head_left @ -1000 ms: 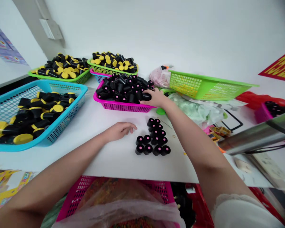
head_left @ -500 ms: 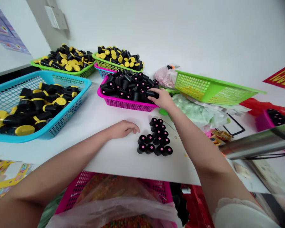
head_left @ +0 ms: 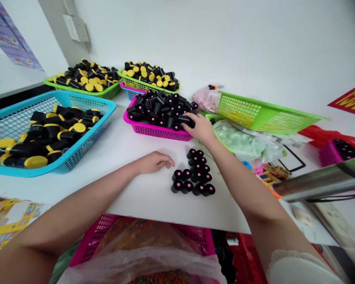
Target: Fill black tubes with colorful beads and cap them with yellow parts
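Observation:
My right hand (head_left: 200, 127) is at the right end of a magenta basket (head_left: 162, 134) heaped with black cylindrical pieces, several showing a pink dot on the end. Its fingers are closed round one black cylinder (head_left: 185, 118) lying at the top of the heap. On the white table my left hand (head_left: 154, 162) rests on its side, its fingers loosely curled together and nothing visible in them. To its right stands a group of upright black cylinders (head_left: 188, 187), pink dots facing up, set close together in rows.
At the left is a blue basket (head_left: 85, 144) of black pieces with yellow caps. Two green baskets (head_left: 111, 94) behind hold more. A tilted green basket (head_left: 272, 114) and plastic bags (head_left: 239, 138) lie right. A metal pole (head_left: 310, 179) crosses the right side. Below the table edge is another magenta basket (head_left: 90, 240).
My right hand has shifted slightly left and down over the heap, with the black cylinder still in its fingers. The left hand stays where it was. The view has tilted a little.

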The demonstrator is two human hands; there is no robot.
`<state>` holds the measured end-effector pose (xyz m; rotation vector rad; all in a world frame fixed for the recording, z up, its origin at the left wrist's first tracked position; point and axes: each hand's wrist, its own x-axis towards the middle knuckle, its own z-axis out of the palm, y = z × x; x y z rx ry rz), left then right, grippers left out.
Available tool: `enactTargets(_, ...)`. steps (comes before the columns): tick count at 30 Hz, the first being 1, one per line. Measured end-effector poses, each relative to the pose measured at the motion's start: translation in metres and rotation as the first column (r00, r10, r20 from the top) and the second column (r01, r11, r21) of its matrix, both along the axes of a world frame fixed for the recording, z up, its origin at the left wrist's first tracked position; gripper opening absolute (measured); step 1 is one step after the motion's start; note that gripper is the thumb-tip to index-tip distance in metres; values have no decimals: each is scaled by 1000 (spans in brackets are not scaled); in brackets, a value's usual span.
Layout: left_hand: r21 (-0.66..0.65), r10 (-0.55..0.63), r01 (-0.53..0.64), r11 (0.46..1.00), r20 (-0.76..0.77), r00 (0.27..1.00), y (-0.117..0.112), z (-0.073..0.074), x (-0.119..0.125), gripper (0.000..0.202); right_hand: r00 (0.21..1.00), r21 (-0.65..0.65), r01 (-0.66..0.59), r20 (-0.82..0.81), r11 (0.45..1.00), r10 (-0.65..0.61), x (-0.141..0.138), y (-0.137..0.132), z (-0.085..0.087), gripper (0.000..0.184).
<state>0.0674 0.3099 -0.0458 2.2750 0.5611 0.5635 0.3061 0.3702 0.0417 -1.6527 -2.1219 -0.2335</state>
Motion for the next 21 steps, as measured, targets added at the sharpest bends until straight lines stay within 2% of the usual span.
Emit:
enactTargets(4,-8,3,-3,1000,-19,1000,0,0,0,41,1000,40,17,6,999,-17,-3,0,-3,47)
enactTargets(7,-13,1,-1,1000,-20,1000,0,1,-1,40,998,53,10,-58,999,-7,4,11,-5,48)
enactTargets(10,-24,8,-9,1000,-32,999,0,3,-1,38,970,86,11,-244,996,10,15,23,-3,48)
enactTargets(12,-24,35,-36,999,-23,999,-2,4,0,35,900,138,37,-434,990,26,20,25,1,51)
enactTargets(14,12,132,-132,991,37,991,-4,6,3,32,801,151,51,-596,987,50,18,15,6,55)
enactTargets(16,74,276,-292,954,169,946,-8,8,7,35,750,87,-14,-658,996,68,9,-5,12,58)
enactTargets(17,100,337,-372,923,258,905,-9,9,9,39,760,32,-78,-645,996,80,1,-18,15,56)
enactTargets(19,129,392,-496,859,456,799,-11,11,13,50,824,-73,-222,-547,972,147,-17,-47,20,48)
enactTargets(21,137,392,-564,815,587,709,-12,14,14,60,892,-139,-311,-384,940,238,-36,-71,23,39)
